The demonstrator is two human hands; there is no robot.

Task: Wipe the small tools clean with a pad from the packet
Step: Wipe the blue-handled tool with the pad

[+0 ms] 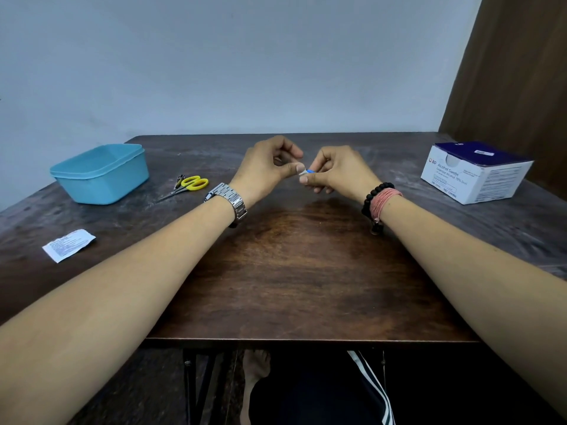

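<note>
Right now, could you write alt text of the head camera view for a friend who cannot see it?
Two bare hands, left hand and right hand, pinch a small blue-and-white item together above a dark wooden table. At left lie a light blue plastic tub, yellow-handled scissors and a torn white packet; at right stands a white-and-navy alcohol swab box.

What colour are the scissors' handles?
Yellow, on the scissors left of the hands; head view.

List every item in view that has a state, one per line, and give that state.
Blue tub: lid off, upright.
Yellow scissors: shut, lying flat.
Swab box: top opened.
Packet: lying flat on table.
Left hand: pinching a white pad.
Right hand: holding a small blue item.
</note>
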